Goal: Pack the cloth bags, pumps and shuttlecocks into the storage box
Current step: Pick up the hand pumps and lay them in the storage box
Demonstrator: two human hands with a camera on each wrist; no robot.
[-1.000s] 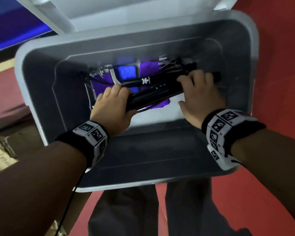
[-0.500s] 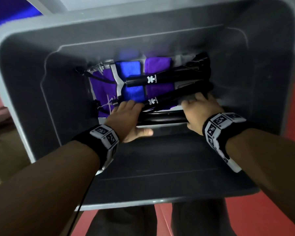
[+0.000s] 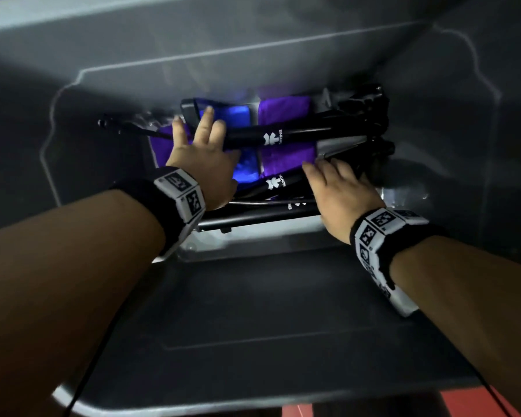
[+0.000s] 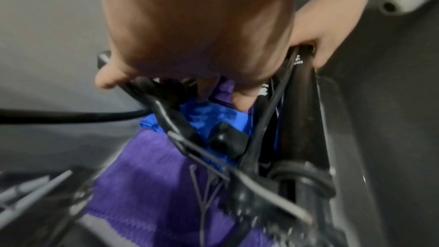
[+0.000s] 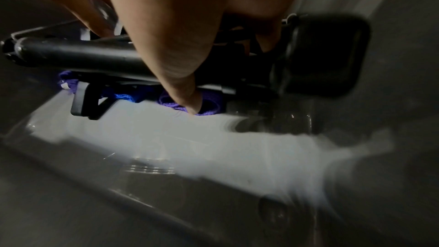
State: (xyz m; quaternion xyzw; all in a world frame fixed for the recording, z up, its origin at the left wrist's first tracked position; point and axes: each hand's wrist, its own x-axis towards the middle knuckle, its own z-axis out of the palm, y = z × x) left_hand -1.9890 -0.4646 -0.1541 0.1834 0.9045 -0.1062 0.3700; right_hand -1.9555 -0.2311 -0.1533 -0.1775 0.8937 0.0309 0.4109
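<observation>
Inside the grey storage box [image 3: 253, 296] lie purple cloth bags [image 3: 283, 109] and a blue cloth bag [image 3: 235, 115]. Three black pumps [image 3: 298, 135] lie across them, nearly side by side. My left hand [image 3: 202, 145] spreads straight fingers over the pumps' left ends and the bags; the left wrist view shows its thumb [image 4: 104, 80] touching a black pump handle. My right hand [image 3: 340, 188] lies over the nearer pumps at the right. In the right wrist view its thumb [image 5: 175, 53] comes down the near side of a pump tube [image 5: 78, 53] with the fingers behind, gripping it.
The box's dark walls [image 3: 478, 176] close in on all sides, with a pale strip of floor [image 5: 166, 138] in front of the pumps. Loose thin cords and a black hose [image 4: 71, 116] trail at the left. Red floor [image 3: 433, 407] shows beyond the near rim.
The pumps have gone down onto the bags. My left hand has let go of them and reached farther back and left with straightened fingers. The head view has moved closer into the box.
</observation>
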